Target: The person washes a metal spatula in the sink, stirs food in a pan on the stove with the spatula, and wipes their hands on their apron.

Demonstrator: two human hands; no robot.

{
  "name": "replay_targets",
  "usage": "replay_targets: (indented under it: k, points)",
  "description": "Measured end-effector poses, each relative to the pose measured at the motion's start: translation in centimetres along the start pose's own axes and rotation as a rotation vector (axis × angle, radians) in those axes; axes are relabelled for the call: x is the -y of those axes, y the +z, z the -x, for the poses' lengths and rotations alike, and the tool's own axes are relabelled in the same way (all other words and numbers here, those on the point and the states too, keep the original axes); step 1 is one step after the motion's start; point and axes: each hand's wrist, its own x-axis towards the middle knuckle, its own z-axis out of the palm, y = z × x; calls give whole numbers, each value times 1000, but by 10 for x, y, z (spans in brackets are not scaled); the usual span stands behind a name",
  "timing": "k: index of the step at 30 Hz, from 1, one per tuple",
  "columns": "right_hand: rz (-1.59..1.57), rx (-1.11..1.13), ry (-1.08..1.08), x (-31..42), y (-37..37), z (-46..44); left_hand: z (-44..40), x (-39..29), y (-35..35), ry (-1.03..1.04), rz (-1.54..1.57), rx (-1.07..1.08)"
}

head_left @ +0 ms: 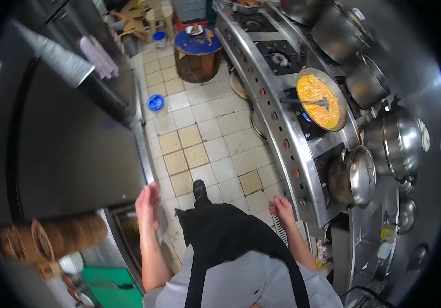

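My left hand hangs in the air beside the edge of the steel cabinet, fingers stretched out and holding nothing. Lower right, my right hand is near the front of the stove, its fingers curled in with nothing visible in them. On a lit burner of the stove sits a wide pan of orange-yellow chopped food. A metal spatula lies across the pan, its dark handle sticking out over the front rim. Neither hand touches the pan or the spatula.
The steel stove runs along the right, with a lidded pot and several large pots behind. Ahead, a blue-topped round stool and a blue-lidded tub stand on the tiled floor. Bamboo steamers and a green board are lower left.
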Motion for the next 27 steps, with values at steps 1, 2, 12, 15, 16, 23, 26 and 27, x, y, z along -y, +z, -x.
replay_targets:
  k: [1,2,12,15,16,23,26,27]
  points:
    - [22,-5,-36,14,12,-6,-23,0,-1,-45,-133,-46]
    - [53,-3,-78,29,25,-6,-42,-3,-1,11,-305,10]
    - [-3,-131,-79,54,73,-7,-144,-85,109,504,-1100,328]
    - [-181,-193,-44,52,74,-15,-174,-77,146,466,-1072,435]
    - [-231,-205,-50,50,73,-21,-179,-75,161,442,-1067,470]
    - [-394,-223,-71,70,54,-88,-257,-33,217,336,-1081,578]
    - [-454,-179,-93,97,39,-119,-296,-4,195,291,-1209,452]
    - [-449,-184,-93,116,36,-124,-323,21,170,231,-1289,445]
